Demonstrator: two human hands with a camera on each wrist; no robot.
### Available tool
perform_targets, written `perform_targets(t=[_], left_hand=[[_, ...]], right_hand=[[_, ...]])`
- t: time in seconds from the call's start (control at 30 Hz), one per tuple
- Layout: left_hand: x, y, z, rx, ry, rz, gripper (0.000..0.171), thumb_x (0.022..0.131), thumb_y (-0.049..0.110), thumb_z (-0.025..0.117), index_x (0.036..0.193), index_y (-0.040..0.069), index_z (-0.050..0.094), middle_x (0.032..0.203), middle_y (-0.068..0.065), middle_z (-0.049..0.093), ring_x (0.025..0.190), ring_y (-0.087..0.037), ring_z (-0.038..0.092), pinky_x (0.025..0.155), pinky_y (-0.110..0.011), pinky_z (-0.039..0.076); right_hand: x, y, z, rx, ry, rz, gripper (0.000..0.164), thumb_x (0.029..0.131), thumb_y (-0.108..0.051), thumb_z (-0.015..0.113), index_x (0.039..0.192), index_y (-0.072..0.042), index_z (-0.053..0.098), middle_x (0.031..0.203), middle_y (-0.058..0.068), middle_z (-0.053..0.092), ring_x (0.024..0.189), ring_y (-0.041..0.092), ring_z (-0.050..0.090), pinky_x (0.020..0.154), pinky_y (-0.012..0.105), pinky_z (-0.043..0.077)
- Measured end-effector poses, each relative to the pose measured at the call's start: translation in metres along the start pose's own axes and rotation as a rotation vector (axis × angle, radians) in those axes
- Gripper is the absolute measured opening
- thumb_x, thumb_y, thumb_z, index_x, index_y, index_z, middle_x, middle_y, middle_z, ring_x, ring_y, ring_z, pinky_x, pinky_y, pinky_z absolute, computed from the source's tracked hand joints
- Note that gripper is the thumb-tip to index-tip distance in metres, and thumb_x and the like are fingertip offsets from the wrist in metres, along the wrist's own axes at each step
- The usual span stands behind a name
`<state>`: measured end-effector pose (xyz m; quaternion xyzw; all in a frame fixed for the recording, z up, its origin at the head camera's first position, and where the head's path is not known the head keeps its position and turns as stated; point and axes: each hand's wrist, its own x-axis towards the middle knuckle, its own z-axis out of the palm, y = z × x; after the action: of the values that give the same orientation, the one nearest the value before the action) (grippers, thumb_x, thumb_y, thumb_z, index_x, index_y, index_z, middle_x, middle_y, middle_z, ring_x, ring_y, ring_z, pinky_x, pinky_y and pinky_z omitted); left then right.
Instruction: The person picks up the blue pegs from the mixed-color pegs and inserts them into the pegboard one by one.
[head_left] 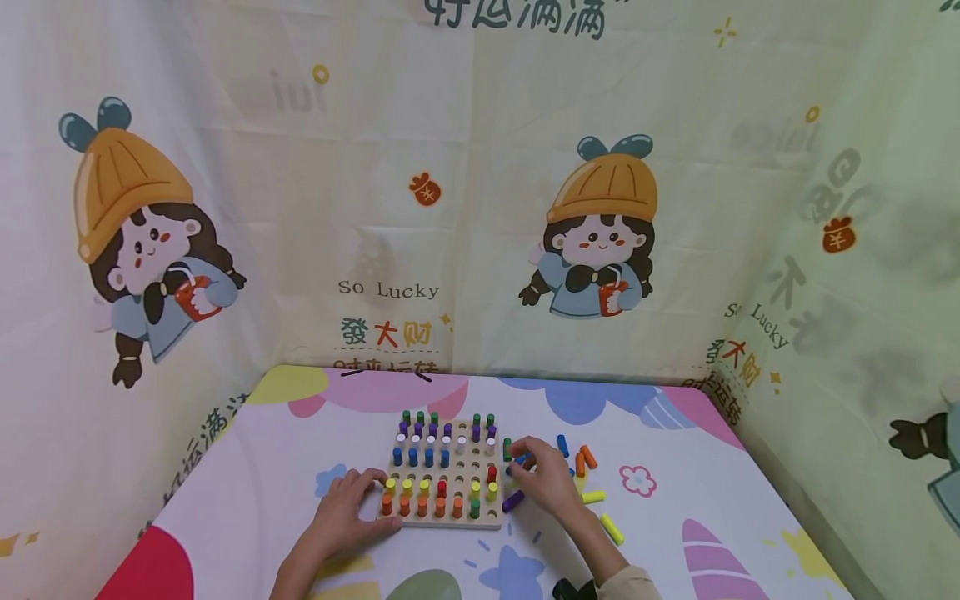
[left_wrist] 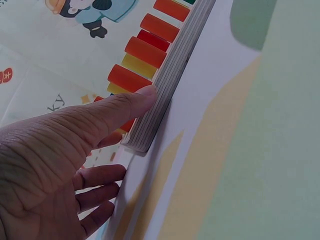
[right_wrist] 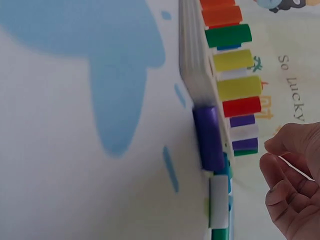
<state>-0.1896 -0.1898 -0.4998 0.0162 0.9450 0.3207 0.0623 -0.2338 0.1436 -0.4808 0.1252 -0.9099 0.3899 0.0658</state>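
A wooden pegboard (head_left: 442, 523) carries rows of coloured pegs: orange and yellow at the front, blue, white, purple and green behind. My left hand (head_left: 341, 512) holds its front left corner. In the left wrist view the thumb (left_wrist: 145, 97) presses the board's edge, the index finger is partly hidden behind the corner, and the other fingers are apart from it. My right hand (head_left: 547, 479) hovers off the board's right side, over a blue peg (head_left: 522, 460). Its thumb and fingers (right_wrist: 272, 172) are loosely bent, with nothing visible between them. A purple peg (head_left: 513, 501) lies beside the board.
Loose pegs lie right of the board: a green peg (head_left: 507, 449), a blue peg (head_left: 562, 446), an orange peg (head_left: 588, 457) and yellow pegs (head_left: 612, 529). In the right wrist view a white peg (right_wrist: 218, 200) lies beyond the purple one. A printed cloth wall (head_left: 480, 208) stands behind the table.
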Motion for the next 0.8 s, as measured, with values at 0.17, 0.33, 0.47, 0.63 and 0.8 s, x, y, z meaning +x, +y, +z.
perform_targets(t=[0.17,0.33,0.47,0.63,0.8], left_hand=[[0.000,0.000,-0.001,0.006,0.001,0.010,0.069,0.072,0.053,0.088,0.127,0.021,0.061,0.116,-0.007,0.055,0.107,-0.030,0.045,0.093,-0.059,0.044],[0.001,-0.001,0.000,0.007,0.007,0.016,0.070,0.072,0.054,0.088,0.127,0.021,0.060,0.117,-0.007,0.056,0.107,-0.030,0.045,0.094,-0.059,0.043],[0.002,-0.002,0.000,0.005,0.007,0.016,0.070,0.072,0.054,0.088,0.126,0.021,0.061,0.117,-0.007,0.056,0.107,-0.030,0.046,0.094,-0.060,0.043],[0.002,-0.002,0.001,0.004,0.000,0.010,0.069,0.072,0.055,0.088,0.126,0.021,0.061,0.116,-0.006,0.056,0.107,-0.030,0.046,0.094,-0.060,0.044],[0.001,-0.001,0.000,0.004,0.001,0.013,0.069,0.072,0.053,0.089,0.126,0.022,0.061,0.117,-0.006,0.056,0.107,-0.030,0.045,0.094,-0.059,0.044]], right_hand=[[0.001,0.005,-0.002,-0.012,-0.005,0.041,0.020,0.091,-0.006,0.074,0.111,-0.007,0.070,0.102,0.005,0.069,0.081,0.015,0.059,0.067,0.022,0.053],[0.005,0.010,-0.002,-0.032,-0.007,0.057,0.020,0.090,-0.005,0.075,0.109,-0.008,0.070,0.101,0.005,0.069,0.081,0.014,0.060,0.068,0.024,0.055],[0.011,0.014,-0.003,-0.048,-0.010,0.062,0.020,0.089,-0.004,0.075,0.109,-0.007,0.070,0.098,0.003,0.069,0.079,0.015,0.059,0.067,0.024,0.054],[0.016,0.019,-0.004,-0.074,-0.021,0.047,0.020,0.088,-0.003,0.075,0.108,-0.005,0.071,0.096,0.003,0.069,0.077,0.014,0.057,0.065,0.023,0.051],[0.020,0.021,-0.006,-0.065,-0.059,0.041,0.022,0.088,-0.003,0.076,0.110,-0.004,0.071,0.099,0.005,0.070,0.077,0.014,0.057,0.064,0.023,0.051]])
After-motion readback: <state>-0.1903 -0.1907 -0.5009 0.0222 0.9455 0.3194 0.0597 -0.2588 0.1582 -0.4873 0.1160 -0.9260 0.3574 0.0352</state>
